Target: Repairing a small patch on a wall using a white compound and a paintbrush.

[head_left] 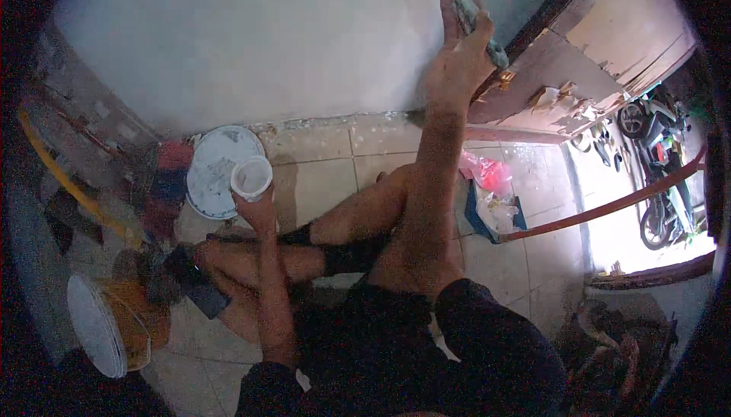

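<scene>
Brush (464,6) gripped in right hand (457,59) at wall; left hand (259,211) grips cup (251,177).

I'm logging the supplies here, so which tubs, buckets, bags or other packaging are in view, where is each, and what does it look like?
Small cup: round, white, open, held in the left hand.
Bucket lid: round, white, on the floor by the wall.
Bucket: orange, white rim, lower left.
Pink plastic bag: crumpled, on the tiles near the door.
No signs or screens visible.

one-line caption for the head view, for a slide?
Right hand holds a paintbrush against the wall; left hand holds a white cup.
</scene>
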Demonstrator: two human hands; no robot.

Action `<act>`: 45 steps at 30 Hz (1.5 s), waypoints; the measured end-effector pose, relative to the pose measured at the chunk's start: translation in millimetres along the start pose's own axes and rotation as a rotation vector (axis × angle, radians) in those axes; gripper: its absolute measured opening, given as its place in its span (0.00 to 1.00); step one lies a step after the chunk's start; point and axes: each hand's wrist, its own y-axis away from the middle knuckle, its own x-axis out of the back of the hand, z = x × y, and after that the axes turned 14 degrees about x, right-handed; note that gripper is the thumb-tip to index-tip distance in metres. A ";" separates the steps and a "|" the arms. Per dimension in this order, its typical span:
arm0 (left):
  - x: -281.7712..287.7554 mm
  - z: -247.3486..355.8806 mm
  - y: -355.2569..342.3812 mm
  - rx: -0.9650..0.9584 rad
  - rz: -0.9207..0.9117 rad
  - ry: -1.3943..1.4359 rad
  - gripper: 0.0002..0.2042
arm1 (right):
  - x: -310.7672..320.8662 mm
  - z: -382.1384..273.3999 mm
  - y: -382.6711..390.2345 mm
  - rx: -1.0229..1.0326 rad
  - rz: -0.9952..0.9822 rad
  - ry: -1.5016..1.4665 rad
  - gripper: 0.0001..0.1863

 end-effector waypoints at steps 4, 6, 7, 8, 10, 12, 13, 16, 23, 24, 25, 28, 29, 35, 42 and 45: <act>3.7 -15.3 -5.5 -0.062 0.045 0.038 0.35 | 13.2 4.4 40.1 -0.065 0.070 0.044 0.18; -1.1 -24.8 -4.4 0.035 -0.033 0.012 0.36 | 47.5 15.3 72.1 -0.166 0.132 0.143 0.18; -3.6 -22.5 -4.8 0.031 -0.035 0.015 0.36 | 61.8 20.0 88.0 -0.226 0.179 0.179 0.18; -3.1 -21.0 -4.2 -0.016 -0.034 0.061 0.36 | 68.9 18.3 101.6 -0.226 0.182 0.179 0.18; -4.9 -22.8 -5.5 -0.069 -0.039 0.107 0.36 | 78.6 13.4 118.0 -0.399 0.269 0.225 0.19; -8.5 -26.8 -7.1 -0.082 -0.050 0.162 0.36 | 76.0 10.4 108.0 -0.401 0.264 0.242 0.19; -6.9 -27.5 -7.8 -0.087 -0.055 0.152 0.36 | 70.8 9.3 97.4 -0.322 0.226 0.232 0.19; -6.0 -30.1 -8.4 -0.082 -0.034 0.083 0.37 | 43.5 4.1 49.8 -0.306 0.206 0.149 0.19; -5.6 -8.9 -1.8 -0.038 0.006 0.039 0.36 | 13.5 0.5 9.1 -0.115 0.098 -0.139 0.20; -3.9 -10.2 -1.8 -0.062 0.036 -0.043 0.36 | 16.5 0.9 18.7 -0.087 0.100 -0.080 0.20; 0.0 -6.8 -1.0 -0.071 0.035 -0.050 0.36 | 21.0 4.5 32.1 -0.061 0.104 -0.021 0.20; -8.3 9.1 8.9 -0.066 -0.016 -0.019 0.36 | 78.0 34.4 77.0 -0.100 0.254 0.111 0.22; 15.1 -0.2 -3.3 -0.050 0.009 -0.028 0.36 | 74.4 44.1 112.5 -0.132 0.268 0.075 0.22; 20.3 7.0 -5.3 -0.046 0.034 -0.047 0.35 | 69.3 22.9 126.3 -0.471 0.247 0.187 0.19; -4.4 -7.8 3.1 -0.100 -0.049 0.023 0.35 | 3.9 6.6 4.2 -0.063 0.048 -0.046 0.19; -1.5 -19.6 -5.9 -0.042 -0.049 0.131 0.35 | -2.0 17.0 5.4 -0.028 0.018 -0.142 0.21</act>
